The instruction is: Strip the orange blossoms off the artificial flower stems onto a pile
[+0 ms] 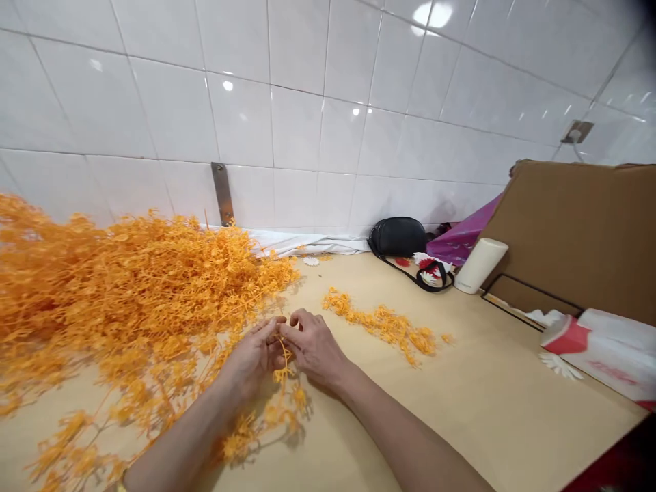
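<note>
My left hand and my right hand meet in the middle of the table, fingertips almost together. Between them they pinch the stem of an orange artificial flower sprig, whose small blossoms hang down toward me. Exactly where the fingers grip is partly hidden. To the left, a big heap of the same orange sprigs reaches back to the wall, with looser ones spread near my left forearm. Right of my hands lies a narrow row of orange sprigs.
Along the tiled wall lie a white cloth and a black bag with its strap. A cream bottle, a purple bag, a cardboard box and a tissue pack stand or lie at the right. White petals lie beside the pack.
</note>
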`<state>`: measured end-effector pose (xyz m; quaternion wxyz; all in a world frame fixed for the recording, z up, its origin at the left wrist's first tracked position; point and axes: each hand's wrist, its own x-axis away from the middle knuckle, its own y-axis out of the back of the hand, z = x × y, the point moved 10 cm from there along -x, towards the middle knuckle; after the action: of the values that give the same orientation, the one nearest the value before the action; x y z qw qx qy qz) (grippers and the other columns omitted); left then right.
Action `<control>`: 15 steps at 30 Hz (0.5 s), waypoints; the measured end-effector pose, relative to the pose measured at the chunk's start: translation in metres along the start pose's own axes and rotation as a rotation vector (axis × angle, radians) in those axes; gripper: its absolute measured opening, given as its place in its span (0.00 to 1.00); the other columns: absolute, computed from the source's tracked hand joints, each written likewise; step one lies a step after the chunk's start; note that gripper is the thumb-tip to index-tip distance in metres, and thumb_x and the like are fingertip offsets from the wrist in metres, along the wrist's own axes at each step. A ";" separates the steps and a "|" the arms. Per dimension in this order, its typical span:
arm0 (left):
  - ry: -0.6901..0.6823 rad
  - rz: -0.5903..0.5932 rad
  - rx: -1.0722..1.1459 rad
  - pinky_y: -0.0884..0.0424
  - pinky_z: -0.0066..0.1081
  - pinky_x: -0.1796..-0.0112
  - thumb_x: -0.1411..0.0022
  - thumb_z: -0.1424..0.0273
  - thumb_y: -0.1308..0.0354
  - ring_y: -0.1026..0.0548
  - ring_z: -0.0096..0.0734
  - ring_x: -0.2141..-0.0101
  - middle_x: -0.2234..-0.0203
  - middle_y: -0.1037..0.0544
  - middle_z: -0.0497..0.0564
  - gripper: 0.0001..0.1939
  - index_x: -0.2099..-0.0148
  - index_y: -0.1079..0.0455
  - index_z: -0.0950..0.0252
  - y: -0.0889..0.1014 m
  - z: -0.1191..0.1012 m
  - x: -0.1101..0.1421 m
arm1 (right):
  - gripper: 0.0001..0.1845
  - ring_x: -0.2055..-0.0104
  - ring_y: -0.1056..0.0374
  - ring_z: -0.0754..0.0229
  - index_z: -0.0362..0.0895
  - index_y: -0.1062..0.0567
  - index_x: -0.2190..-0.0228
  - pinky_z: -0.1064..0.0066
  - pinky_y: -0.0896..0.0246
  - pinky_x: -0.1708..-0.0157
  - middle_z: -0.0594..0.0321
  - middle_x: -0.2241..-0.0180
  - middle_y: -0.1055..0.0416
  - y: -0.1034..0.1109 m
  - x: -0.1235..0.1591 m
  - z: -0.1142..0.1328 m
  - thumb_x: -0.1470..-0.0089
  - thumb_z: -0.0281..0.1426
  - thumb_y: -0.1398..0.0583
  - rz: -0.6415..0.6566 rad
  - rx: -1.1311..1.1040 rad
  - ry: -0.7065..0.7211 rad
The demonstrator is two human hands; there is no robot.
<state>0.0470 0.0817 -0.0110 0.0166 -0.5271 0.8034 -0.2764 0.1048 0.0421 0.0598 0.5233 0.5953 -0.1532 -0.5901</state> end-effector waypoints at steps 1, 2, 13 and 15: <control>0.002 -0.002 0.004 0.40 0.20 0.83 0.46 0.68 0.49 0.34 0.21 0.82 0.82 0.33 0.45 0.06 0.65 0.37 0.65 0.002 0.002 -0.002 | 0.13 0.66 0.43 0.61 0.46 0.32 0.62 0.71 0.51 0.66 0.60 0.67 0.39 -0.001 0.000 -0.001 0.50 0.24 0.48 0.006 0.002 0.003; -0.003 -0.003 -0.001 0.41 0.20 0.84 0.45 0.67 0.50 0.34 0.21 0.83 0.85 0.35 0.44 0.07 0.66 0.37 0.66 0.004 0.003 -0.004 | 0.11 0.67 0.43 0.62 0.45 0.32 0.63 0.71 0.51 0.67 0.61 0.69 0.38 -0.002 0.000 -0.005 0.49 0.24 0.50 0.004 -0.014 -0.009; -0.208 0.008 -0.130 0.50 0.21 0.86 0.48 0.59 0.49 0.43 0.19 0.91 0.95 0.46 0.39 0.15 0.78 0.44 0.64 -0.012 -0.011 -0.001 | 0.16 0.79 0.44 0.64 0.45 0.39 0.80 0.74 0.53 0.77 0.67 0.82 0.40 -0.002 0.001 -0.051 0.46 0.37 0.56 -0.216 -0.389 -0.474; -0.224 -0.035 -0.151 0.51 0.21 0.87 0.47 0.59 0.50 0.44 0.19 0.91 0.95 0.47 0.40 0.16 0.79 0.44 0.64 -0.007 -0.015 0.003 | 0.18 0.79 0.44 0.62 0.46 0.38 0.80 0.73 0.54 0.77 0.66 0.82 0.39 0.003 0.006 -0.070 0.46 0.39 0.58 -0.258 -0.438 -0.560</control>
<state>0.0473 0.0834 0.0056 0.0616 -0.5685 0.8057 -0.1546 0.1677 0.0670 0.0424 0.4976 0.2995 -0.0842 -0.8097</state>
